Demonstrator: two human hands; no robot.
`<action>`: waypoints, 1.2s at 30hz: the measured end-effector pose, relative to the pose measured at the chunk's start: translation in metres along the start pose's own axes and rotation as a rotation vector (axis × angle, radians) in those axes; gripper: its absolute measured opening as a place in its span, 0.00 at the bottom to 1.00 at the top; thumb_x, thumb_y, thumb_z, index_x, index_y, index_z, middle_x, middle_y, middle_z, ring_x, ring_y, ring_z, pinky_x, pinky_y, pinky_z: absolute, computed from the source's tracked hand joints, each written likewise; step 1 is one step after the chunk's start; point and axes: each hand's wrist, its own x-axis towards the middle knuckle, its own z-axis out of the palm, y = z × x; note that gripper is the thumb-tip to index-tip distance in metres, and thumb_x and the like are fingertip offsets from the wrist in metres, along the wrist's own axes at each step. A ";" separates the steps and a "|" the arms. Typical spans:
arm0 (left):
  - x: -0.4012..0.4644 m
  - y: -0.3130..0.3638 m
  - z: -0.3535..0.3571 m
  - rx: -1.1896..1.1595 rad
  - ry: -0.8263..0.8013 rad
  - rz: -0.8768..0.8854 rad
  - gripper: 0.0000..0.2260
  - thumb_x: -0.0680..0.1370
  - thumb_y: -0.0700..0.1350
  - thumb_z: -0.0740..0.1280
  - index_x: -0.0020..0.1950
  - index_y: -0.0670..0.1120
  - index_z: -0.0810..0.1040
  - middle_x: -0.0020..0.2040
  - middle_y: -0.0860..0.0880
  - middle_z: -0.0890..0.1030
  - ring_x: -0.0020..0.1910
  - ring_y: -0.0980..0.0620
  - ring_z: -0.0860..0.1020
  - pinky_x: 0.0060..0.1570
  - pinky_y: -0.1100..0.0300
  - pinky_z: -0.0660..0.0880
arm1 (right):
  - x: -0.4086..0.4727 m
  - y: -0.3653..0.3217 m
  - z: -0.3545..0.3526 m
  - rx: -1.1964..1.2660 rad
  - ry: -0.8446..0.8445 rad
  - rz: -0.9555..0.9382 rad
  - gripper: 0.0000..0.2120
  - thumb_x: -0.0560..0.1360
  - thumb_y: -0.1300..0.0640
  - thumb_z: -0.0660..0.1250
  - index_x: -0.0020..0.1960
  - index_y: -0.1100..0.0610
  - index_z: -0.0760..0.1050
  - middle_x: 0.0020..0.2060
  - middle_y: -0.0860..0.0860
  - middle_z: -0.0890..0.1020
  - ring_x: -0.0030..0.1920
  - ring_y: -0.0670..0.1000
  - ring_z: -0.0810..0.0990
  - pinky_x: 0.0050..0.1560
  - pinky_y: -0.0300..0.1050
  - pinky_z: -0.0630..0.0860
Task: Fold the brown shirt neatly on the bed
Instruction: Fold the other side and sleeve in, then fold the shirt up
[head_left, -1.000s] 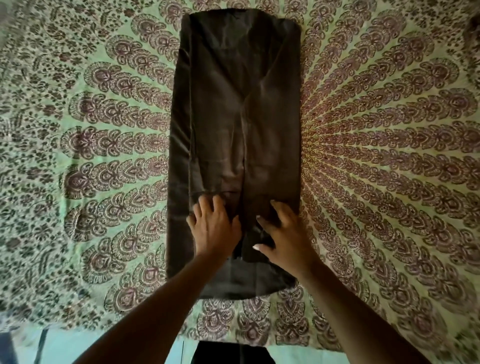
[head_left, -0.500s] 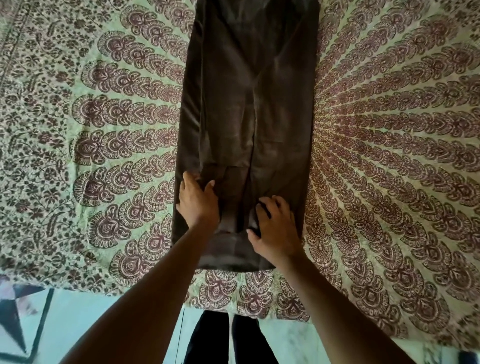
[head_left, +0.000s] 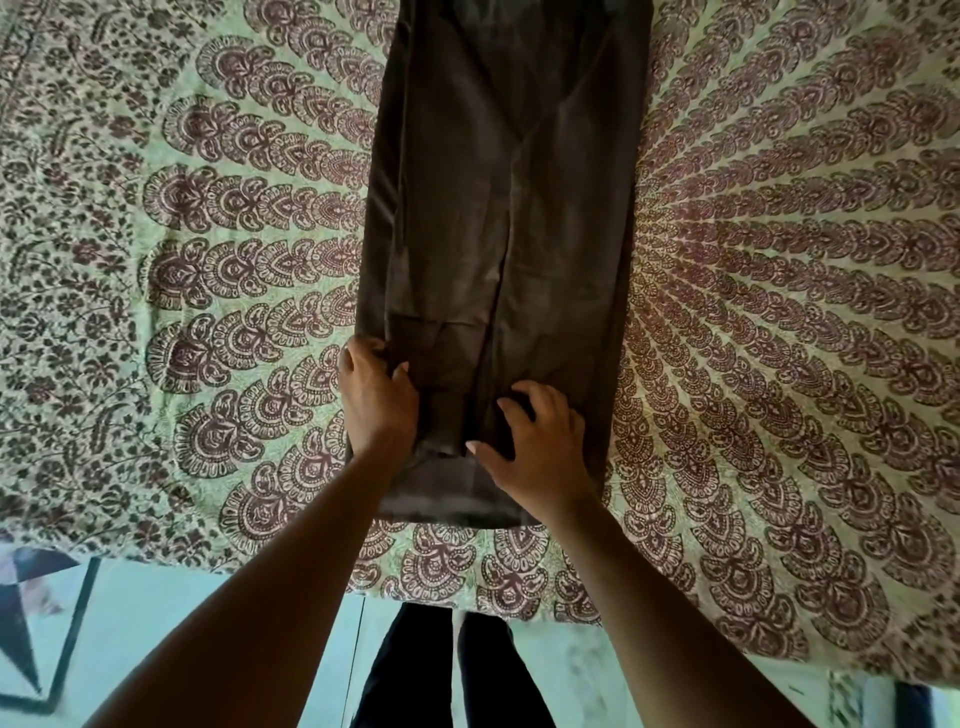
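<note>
The brown shirt (head_left: 511, 208) lies on the bed as a long narrow strip, its sides folded inward, and it runs away from me past the top of the view. Its hem is at the near end, close to the bed's edge. My left hand (head_left: 376, 400) sits at the strip's lower left edge, fingers curled around that edge and thumb on top. My right hand (head_left: 535, 447) rests flat on the lower right part of the shirt, fingers bent and spread, holding nothing.
A green bedsheet (head_left: 208, 260) with a maroon paisley print covers the bed on both sides of the shirt. The bed's near edge runs below the hem. Pale tiled floor (head_left: 156, 613) and my dark trouser legs (head_left: 452, 665) show beneath it.
My left hand has slid from the middle of the shirt out to its left edge and curled around it. My right hand has shifted slightly. The view has tipped downward toward the bed's edge.
</note>
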 end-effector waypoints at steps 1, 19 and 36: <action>-0.002 0.001 0.000 0.100 0.003 -0.008 0.18 0.78 0.40 0.70 0.66 0.41 0.69 0.70 0.38 0.70 0.68 0.36 0.70 0.65 0.39 0.73 | -0.001 0.000 -0.001 0.007 0.034 0.020 0.30 0.75 0.32 0.60 0.63 0.54 0.80 0.67 0.54 0.75 0.70 0.58 0.70 0.63 0.61 0.70; -0.047 0.042 0.037 0.246 -0.255 0.270 0.14 0.79 0.43 0.66 0.63 0.51 0.67 0.52 0.46 0.82 0.50 0.41 0.80 0.43 0.51 0.70 | 0.013 0.033 -0.024 0.439 0.318 0.524 0.16 0.73 0.65 0.74 0.60 0.59 0.77 0.34 0.45 0.80 0.39 0.51 0.82 0.51 0.56 0.79; 0.051 -0.070 -0.086 0.909 -0.559 1.045 0.41 0.69 0.42 0.78 0.77 0.63 0.66 0.80 0.43 0.64 0.70 0.35 0.70 0.54 0.36 0.79 | -0.006 0.119 -0.074 -0.473 -0.458 -0.498 0.50 0.62 0.57 0.77 0.79 0.39 0.61 0.81 0.53 0.59 0.78 0.57 0.65 0.65 0.65 0.71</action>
